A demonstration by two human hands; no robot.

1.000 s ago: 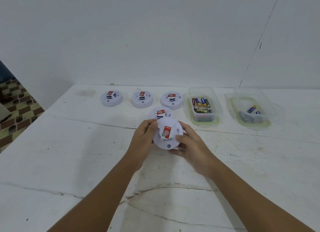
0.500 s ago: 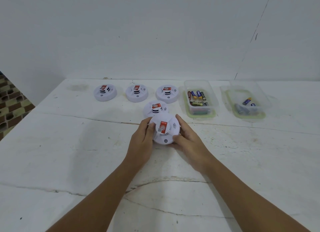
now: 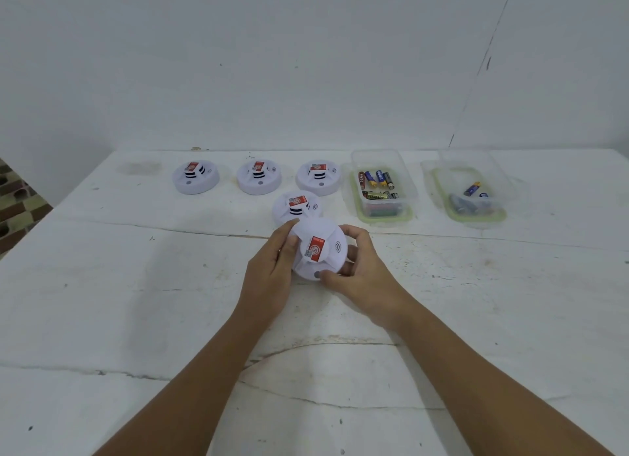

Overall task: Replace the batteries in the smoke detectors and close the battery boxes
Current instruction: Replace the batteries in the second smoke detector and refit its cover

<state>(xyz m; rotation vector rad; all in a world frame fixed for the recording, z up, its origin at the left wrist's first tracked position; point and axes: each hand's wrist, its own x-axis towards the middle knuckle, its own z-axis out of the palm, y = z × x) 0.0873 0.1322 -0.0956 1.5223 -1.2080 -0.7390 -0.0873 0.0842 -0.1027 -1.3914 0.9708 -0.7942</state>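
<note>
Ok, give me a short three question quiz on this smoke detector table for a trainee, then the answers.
1. True or false: both hands grip the same smoke detector.
2. How many smoke detectors lie on the table untouched by either hand?
3. Multiple choice: which clear container holds more batteries? A) the left container B) the right container C) both hold the same.

Key
1. True: the left hand and the right hand each curl round its rim.
2. Four: three in the back row and one just behind the held one.
3. A.
</note>
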